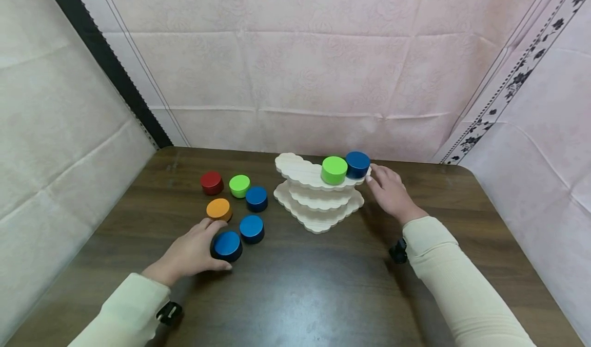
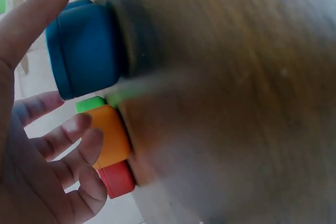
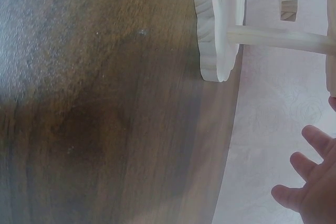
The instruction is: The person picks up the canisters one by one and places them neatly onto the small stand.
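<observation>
Right hand (image 1: 392,193) touches stand (image 1: 318,218) bearing green disc (image 1: 334,171) and blue disc (image 1: 357,165).

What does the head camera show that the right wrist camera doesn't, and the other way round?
Only the head view: the left hand and the coloured discs.
Only the right wrist view: a pale post between tiers of the stand.
Both: the stand, the right hand and the brown table.
</observation>
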Tool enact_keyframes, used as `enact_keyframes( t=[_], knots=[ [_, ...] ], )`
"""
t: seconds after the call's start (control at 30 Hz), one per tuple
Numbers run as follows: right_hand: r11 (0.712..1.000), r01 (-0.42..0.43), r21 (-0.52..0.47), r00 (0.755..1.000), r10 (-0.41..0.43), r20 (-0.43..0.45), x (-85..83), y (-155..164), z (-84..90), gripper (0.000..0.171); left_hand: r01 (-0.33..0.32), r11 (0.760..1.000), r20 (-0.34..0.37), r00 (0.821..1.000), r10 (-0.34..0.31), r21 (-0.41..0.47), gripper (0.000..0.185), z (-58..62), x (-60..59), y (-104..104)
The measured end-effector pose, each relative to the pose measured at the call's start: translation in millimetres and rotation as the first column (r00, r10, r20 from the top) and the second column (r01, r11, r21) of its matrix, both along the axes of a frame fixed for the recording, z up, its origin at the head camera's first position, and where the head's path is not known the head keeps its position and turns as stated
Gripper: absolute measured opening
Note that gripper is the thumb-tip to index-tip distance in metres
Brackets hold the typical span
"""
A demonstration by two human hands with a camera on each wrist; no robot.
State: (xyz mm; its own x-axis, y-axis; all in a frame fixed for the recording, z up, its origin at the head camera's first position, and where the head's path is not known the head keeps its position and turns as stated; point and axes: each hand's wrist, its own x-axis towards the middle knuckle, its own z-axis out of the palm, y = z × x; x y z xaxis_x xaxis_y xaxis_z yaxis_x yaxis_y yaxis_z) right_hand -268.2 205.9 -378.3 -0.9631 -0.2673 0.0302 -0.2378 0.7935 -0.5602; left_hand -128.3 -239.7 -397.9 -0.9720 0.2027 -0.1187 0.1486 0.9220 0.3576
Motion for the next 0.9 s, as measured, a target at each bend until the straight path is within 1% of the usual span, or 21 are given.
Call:
enact_keyframes(
  t=[0.17, 0.43, 0.7, 0.9],
  knots=[
    [1.000, 0.003, 0.006, 1.000, -0.003, 0.000, -0.1, -1, 0.0, 0.065, 0.000, 1.000, 0.025, 1.000, 0.000, 0.003, 0.086, -4.5, -2.9, -3],
    [1.000, 0.006, 0.005, 1.000, -0.006, -0.003, -1.3, 0, -0.5, 0.065, 0.015, 0.999, 0.019, 1.000, -0.016, 0.031, 0.078, -10.8, -6.4, -4],
    [1.000, 0.002, 0.004, 1.000, -0.002, 0.005, -1.1, 1, -0.2, 0.066, -0.017, 0.999, 0.056, 0.998, 0.015, 0.045, 0.074, -16.6, -8.3, -8],
    [1.000, 0.006, 0.004, 1.000, -0.006, 0.013, -1.3, 0, -0.1, 0.067, -0.012, 0.998, 0.054, 0.999, 0.009, 0.068, 0.068, -17.8, -8.9, -8]
  ],
)
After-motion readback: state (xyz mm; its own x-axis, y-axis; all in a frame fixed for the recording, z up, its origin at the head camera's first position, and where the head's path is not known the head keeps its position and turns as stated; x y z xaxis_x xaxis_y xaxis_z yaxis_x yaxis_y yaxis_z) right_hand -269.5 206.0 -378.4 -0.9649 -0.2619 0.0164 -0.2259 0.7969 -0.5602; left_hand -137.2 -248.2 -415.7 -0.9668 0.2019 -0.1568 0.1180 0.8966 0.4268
